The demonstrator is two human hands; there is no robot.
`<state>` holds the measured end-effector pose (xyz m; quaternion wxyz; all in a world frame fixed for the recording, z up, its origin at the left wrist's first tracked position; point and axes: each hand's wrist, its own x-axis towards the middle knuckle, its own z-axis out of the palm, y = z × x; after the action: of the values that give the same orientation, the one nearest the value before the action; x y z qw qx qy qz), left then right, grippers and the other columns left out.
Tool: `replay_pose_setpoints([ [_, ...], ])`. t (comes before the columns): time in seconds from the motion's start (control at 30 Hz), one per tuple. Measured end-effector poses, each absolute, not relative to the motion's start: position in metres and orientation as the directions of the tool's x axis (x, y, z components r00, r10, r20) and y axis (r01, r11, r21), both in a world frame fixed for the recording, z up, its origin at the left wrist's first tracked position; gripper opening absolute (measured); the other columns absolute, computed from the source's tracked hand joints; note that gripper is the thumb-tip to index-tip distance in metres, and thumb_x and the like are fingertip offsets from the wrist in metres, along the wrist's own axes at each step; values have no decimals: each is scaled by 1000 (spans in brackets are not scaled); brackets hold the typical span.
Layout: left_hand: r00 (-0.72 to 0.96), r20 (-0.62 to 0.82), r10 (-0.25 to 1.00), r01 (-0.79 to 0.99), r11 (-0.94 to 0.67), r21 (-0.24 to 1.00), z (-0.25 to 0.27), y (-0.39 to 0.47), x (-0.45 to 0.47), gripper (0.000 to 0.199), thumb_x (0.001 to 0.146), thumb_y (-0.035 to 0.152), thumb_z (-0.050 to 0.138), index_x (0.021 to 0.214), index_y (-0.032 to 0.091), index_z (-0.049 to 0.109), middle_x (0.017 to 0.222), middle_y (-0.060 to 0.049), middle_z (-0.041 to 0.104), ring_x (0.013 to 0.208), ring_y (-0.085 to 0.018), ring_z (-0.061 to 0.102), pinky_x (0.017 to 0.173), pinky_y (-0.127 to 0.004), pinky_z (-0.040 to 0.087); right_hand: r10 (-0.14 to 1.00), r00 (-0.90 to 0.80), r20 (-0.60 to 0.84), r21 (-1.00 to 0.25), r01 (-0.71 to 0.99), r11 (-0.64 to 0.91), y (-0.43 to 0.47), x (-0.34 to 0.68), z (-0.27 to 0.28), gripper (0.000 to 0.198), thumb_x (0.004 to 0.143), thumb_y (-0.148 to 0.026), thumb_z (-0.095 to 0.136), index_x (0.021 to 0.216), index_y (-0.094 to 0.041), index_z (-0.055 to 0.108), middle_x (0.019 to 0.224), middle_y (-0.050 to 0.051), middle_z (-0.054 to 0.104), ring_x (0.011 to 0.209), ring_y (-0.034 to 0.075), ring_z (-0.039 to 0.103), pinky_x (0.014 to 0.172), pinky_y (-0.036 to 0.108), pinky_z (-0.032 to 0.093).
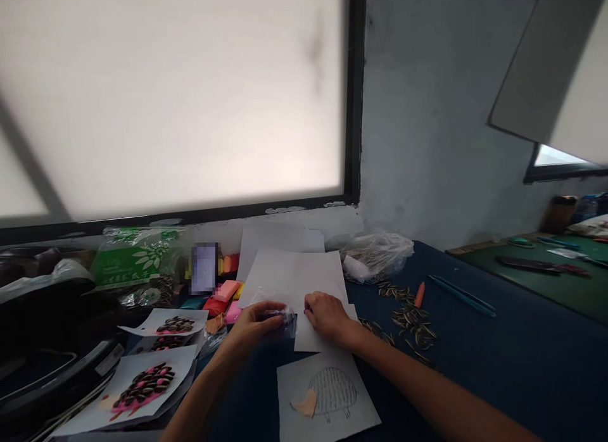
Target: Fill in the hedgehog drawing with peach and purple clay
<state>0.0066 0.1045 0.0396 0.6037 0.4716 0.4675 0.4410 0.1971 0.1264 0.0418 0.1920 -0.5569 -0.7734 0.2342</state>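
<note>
My left hand (260, 322) is closed on a clear plastic wrapper of dark purple clay (284, 322). Over white paper (308, 337), the fingers of my right hand (325, 314) are pinched together, with a tiny purple bit showing at the tips; most of what they hold is hidden. Below both hands lies a card with a hedgehog drawing (332, 397), whose face is covered in peach clay (305, 404). Left of my left hand are an opened peach clay packet (215, 324) and pink clay packs (227, 290).
Finished hedgehog cards (147, 391) are stacked at left, near a green bag (137, 258). Sunflower seeds (413, 325), an orange crayon-like stick (420, 294) and blue tweezers (463, 295) lie at right. Behind are white sheets (289, 274) and a plastic bag of seeds (377, 255).
</note>
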Motion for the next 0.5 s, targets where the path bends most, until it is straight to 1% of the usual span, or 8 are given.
replay_pose_setpoints([
  [0.1,177,-136,975,-98,155,983,39,106,6,46,46,32,94,80,16,68,71,0,69,62,-15,64,60,-25,50,951,-307,35,-661,707,253,124,201,48,29,98,-31,60,124,-18,59,125,9,60,104,23,64,87,43,55],
  [0.2,202,-118,972,-108,142,984,40,105,7,43,48,34,92,72,17,62,65,2,65,59,-15,63,54,-24,45,944,-327,-35,-774,607,181,118,207,54,29,98,-31,60,124,-17,59,123,9,61,102,23,64,85,43,56],
  [0.27,217,-116,969,-111,142,984,43,103,7,45,49,34,92,78,18,62,66,2,65,61,-16,63,54,-24,45,931,-352,-95,-835,538,118,112,210,55,31,98,-31,60,124,-16,58,122,9,62,99,23,65,83,42,56],
  [0.4,251,-117,961,-104,147,984,51,98,9,59,50,33,91,101,19,65,73,2,64,68,-17,64,63,-28,50,906,-392,-158,-899,437,32,99,213,50,29,98,-31,60,122,-16,59,119,9,63,96,22,66,81,41,57],
  [0.5,275,-123,954,-76,149,986,56,94,11,59,53,42,89,102,18,66,78,0,64,69,-18,64,63,-29,51,902,-397,-169,-921,388,-2,94,215,45,28,98,-32,60,120,-16,60,118,8,63,96,22,66,81,40,57],
])
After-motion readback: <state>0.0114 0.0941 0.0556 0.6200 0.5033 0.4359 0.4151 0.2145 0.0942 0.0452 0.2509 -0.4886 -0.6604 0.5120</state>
